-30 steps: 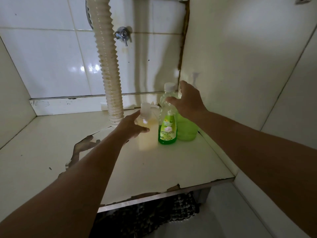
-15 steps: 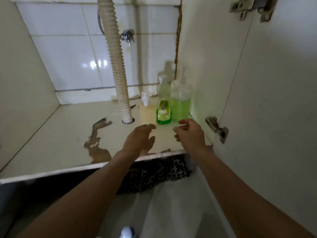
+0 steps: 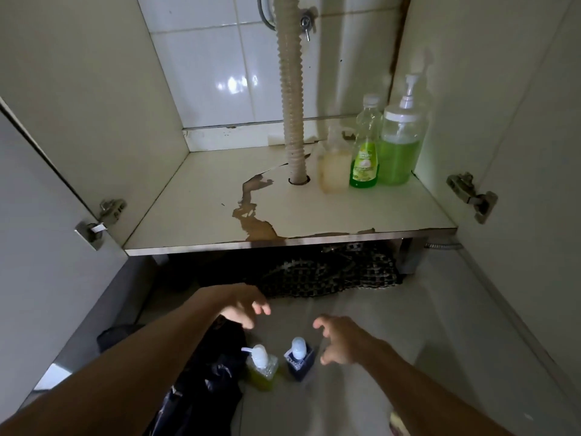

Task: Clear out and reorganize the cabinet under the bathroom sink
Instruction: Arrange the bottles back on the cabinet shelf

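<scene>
green row: three containers are standing at the back right of the cabinet shelf (image 3: 204, 212), a pale yellowish bottle (image 3: 334, 166) beside the drain hose (image 3: 292, 99), then a green dish-soap bottle (image 3: 364, 146), then a big pump jar (image 3: 401, 143) against the right wall; the three are standing close together, seemingly touching.
floor pair: a small yellow-green pump bottle (image 3: 261, 366) and a dark blue pump bottle (image 3: 299, 357) are standing upright on the pale floor, outside the cabinet, just beside each other.
left hand (image 3: 242, 309): hovering above the floor bottles, fingers spread loosely, holding nothing.
right hand (image 3: 341, 339): hovering just right of the blue bottle, fingers curled in a half-open claw, gripping nothing.
step in hand: probably reaching for the floor pair to put them back in.
risk one: the two small bottles are standing so near each other that grabbing one could be knocking the other over.
risk two: the shelf's peeling patch (image 3: 254, 212) could be tipping a narrow base.
risk three: the dark cloth (image 3: 213, 372) beside the yellow-green bottle could be snagging on it.
</scene>
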The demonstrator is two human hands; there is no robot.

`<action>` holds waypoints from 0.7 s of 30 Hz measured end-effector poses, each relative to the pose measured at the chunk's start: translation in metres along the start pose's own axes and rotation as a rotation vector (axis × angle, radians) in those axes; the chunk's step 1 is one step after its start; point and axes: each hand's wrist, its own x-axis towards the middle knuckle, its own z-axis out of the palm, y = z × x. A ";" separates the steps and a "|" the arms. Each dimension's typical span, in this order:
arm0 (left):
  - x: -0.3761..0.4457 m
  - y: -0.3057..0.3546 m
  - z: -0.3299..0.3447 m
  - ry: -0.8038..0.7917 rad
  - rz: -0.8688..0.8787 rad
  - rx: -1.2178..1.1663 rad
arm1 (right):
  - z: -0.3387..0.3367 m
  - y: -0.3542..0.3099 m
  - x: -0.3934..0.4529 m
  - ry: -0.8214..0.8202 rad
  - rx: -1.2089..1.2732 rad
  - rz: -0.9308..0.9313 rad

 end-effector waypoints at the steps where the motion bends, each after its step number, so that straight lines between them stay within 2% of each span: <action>1: -0.001 -0.006 0.007 -0.081 -0.028 -0.015 | 0.009 -0.001 0.002 0.005 -0.011 -0.012; 3: -0.002 -0.006 0.021 -0.199 -0.044 -0.026 | 0.023 -0.002 0.006 0.020 -0.065 -0.046; 4: -0.002 -0.003 0.030 -0.208 -0.033 -0.013 | 0.029 -0.003 0.009 0.025 -0.083 -0.062; 10: 0.006 0.007 0.070 0.039 0.093 0.236 | 0.046 -0.003 0.021 0.012 -0.066 -0.086; 13: 0.010 0.008 0.076 0.126 0.124 0.333 | 0.053 0.004 0.022 0.002 -0.136 -0.047; 16: 0.011 0.010 0.075 0.132 0.121 0.301 | 0.057 0.011 0.017 0.040 -0.126 -0.053; 21: 0.009 0.020 0.063 0.175 0.173 0.175 | 0.039 0.020 0.004 0.011 -0.110 -0.034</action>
